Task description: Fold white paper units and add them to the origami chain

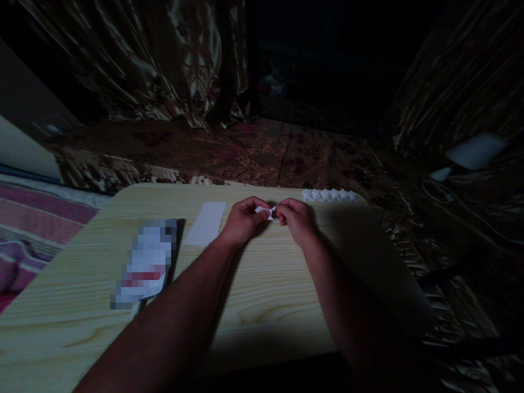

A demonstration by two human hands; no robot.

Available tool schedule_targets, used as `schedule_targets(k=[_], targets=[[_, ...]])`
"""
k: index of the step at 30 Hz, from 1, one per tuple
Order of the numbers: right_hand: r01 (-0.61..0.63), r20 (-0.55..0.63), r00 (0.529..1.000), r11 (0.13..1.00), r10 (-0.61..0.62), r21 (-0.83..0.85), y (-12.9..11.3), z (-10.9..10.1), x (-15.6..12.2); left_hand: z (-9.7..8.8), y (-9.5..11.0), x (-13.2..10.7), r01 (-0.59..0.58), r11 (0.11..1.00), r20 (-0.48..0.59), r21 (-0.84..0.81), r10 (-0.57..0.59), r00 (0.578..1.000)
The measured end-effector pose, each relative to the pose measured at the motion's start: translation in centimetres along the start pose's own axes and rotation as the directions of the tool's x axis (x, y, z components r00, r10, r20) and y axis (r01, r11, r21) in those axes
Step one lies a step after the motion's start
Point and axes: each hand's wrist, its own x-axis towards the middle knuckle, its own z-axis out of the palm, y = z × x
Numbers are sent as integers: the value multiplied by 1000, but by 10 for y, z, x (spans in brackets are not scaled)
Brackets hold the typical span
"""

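We pinch a small folded white paper [271, 213] between both hands, above the far half of the wooden table [266, 295]: our left hand [244, 221] grips one side with thumb and forefinger, and our right hand [295, 217] has its fingertips pressed together at the other end. Just left of our hands lies a flat white strip [206, 224]; farther left, a pixelated item [146, 259], its contents too obscured to tell. Small white folded pieces [325, 195] line the far right edge.
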Motion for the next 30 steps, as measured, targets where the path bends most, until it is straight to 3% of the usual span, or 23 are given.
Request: schedule_targets(k=[7, 13, 17, 22, 30], targets=[[197, 21, 980, 975, -196, -105, -6, 3, -3, 3, 4, 1, -92, 996, -32, 6, 92, 995], [328, 51, 943, 900, -327, -286, 1, 3, -1, 2, 4, 1, -89, 995, -93, 39, 92, 991], [329, 75, 944, 899, -321, -289, 4, 3, 0, 0, 1, 3, -101, 994, -127, -46, 94, 987], [236, -1, 970, 943, -243, -233, 1, 3, 0, 3, 4, 2, -67, 992, -121, -108, 54, 991], [122, 38, 992, 985, -118, -119, -2, 0, -1, 2, 5, 1, -107, 994, -90, -26, 104, 991]])
